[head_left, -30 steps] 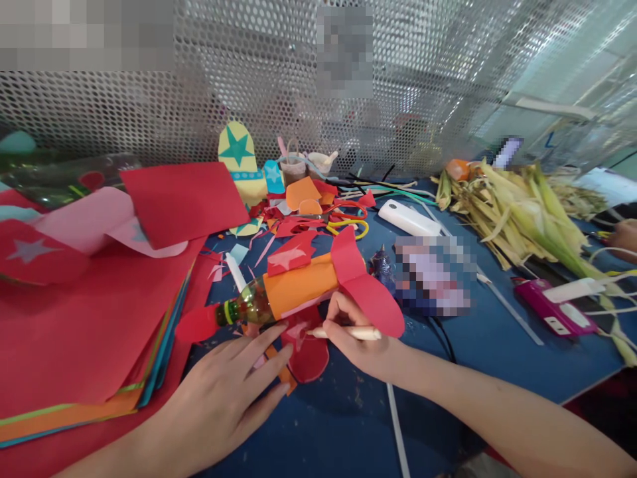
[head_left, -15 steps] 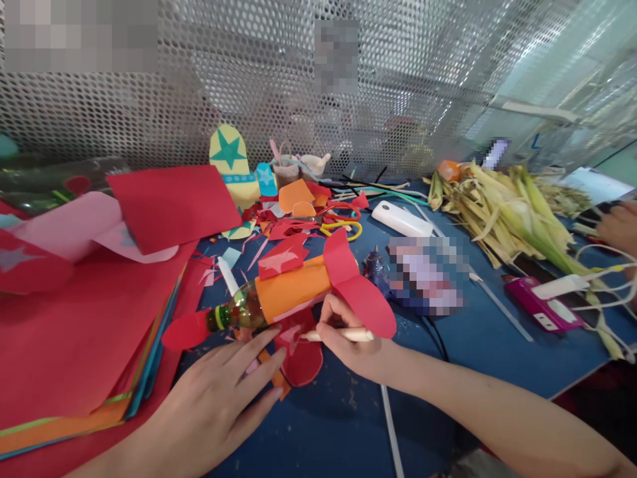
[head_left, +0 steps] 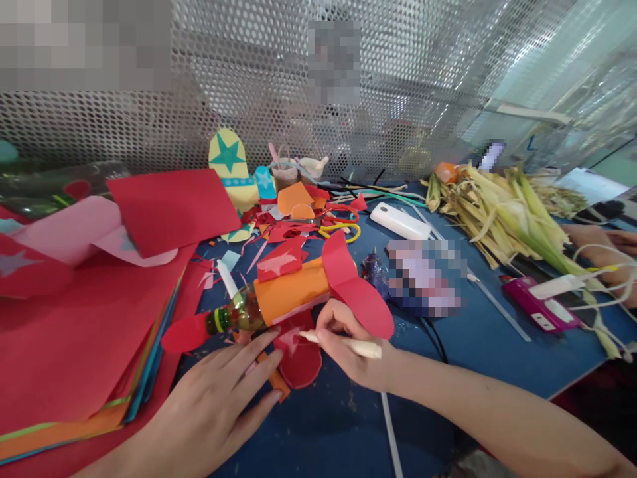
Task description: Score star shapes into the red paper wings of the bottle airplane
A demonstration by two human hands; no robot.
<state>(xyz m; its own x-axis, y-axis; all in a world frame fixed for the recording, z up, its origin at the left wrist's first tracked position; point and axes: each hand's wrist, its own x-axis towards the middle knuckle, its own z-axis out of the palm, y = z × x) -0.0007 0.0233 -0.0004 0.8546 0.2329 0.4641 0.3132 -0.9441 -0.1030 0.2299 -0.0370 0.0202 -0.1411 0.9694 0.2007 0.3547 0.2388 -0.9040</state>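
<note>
A green bottle (head_left: 247,307) wrapped in orange paper (head_left: 293,287) lies on its side, with red paper pieces at its cap and base. On its near side sits a red rounded paper flap (head_left: 302,364) bearing a pink star (head_left: 290,340). My left hand (head_left: 226,385) lies with fingers spread, fingertips at the flap's left edge. Between the fingers of my right hand (head_left: 351,342) is a cream-coloured marker pen (head_left: 365,348), its tip at the star. An orange paper strip (head_left: 279,384) shows by my left fingers.
Stacked coloured paper (head_left: 89,345) covers the left side. Behind the bottle lie scissors (head_left: 343,226) and paper scraps. A blue glue gun (head_left: 375,275) and a white device (head_left: 399,221) are to the right, before corn husks (head_left: 512,212) and a purple power strip (head_left: 540,305). Another person's hand (head_left: 602,252) is at far right.
The marker's rear end has swung slightly down and right in my right hand, its tip staying near the star. My left hand keeps its place. The other person's hand has moved lower.
</note>
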